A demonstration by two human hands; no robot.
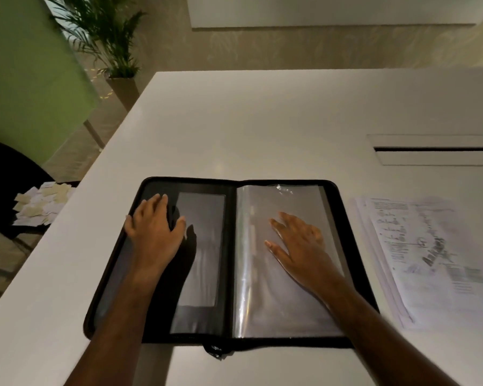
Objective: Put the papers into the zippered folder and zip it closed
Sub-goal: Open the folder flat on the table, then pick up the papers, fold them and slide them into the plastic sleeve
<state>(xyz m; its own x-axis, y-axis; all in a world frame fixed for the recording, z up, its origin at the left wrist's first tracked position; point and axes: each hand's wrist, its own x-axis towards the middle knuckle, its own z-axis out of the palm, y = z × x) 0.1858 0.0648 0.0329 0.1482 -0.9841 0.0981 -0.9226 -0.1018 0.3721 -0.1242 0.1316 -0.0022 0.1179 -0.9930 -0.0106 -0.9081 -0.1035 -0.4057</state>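
On the white tabletop (262, 129), near its front edge, the black zippered fabric folder (229, 207) lies opened flat like a book, its spine running away from the person and its two halves spread left and right, so that each half's long axis points from the near edge toward the far one. At its left half, the left hand (151, 227) rests palm down with fingers spread and nearly straight, gripping nothing; it seems placed there to keep the cover from folding back up, just beside the grey clear-windowed pocket (200, 246). Moving right past the spine, the glossy transparent plastic sleeves (262, 302) fill the right half, and the right hand (299, 243) lies flat on them, fingers extended and angled toward the upper left, likely smoothing them or feeling for an opening. Further right, just beside the folder but not touching it, the stack of white printed papers (427, 260) waits on the table, slightly fanned, its long axis roughly parallel to the spine, its top tilted a little leftward. Nothing has gone in yet, and the zip stands undone all round.
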